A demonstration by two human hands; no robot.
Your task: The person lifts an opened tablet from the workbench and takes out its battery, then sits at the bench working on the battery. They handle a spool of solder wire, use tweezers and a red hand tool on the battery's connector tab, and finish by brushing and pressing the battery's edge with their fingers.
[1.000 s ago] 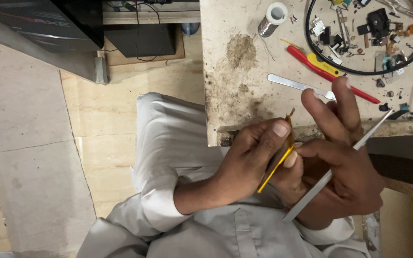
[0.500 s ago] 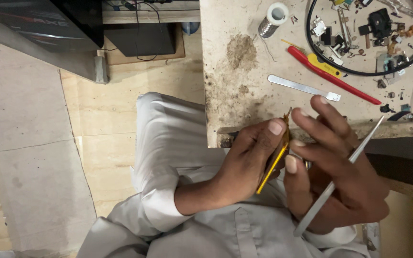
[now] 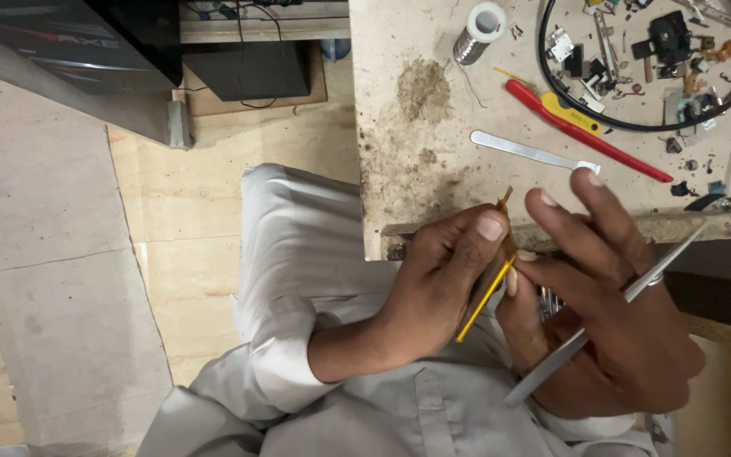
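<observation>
The left hand [image 3: 437, 288] is pinching a thin yellow-orange strip [image 3: 486, 292] between curled fingers and thumb, closed tight on its upper part, just below the near edge of the workbench [image 3: 399, 127]. The strip is running slantwise, its brownish upper tip poking up past the thumb and its yellow lower end hanging free over the pale shirt (what the strip is made of is hard to tell). Just beside it, the right hand [image 3: 611, 313] is spreading its fingers half open toward the strip while a long metal tweezer [image 3: 602, 326] is lying across the palm, gripped loosely. The bench top is looking stained and worn, carrying a flat metal pry tool [image 3: 535, 152], a red-handled tool [image 3: 585, 134], a solder spool [image 3: 477, 34] and a black cable loop [image 3: 636, 123] around small parts. To the far left, pale floor tiles [image 3: 52, 279] are showing.
</observation>
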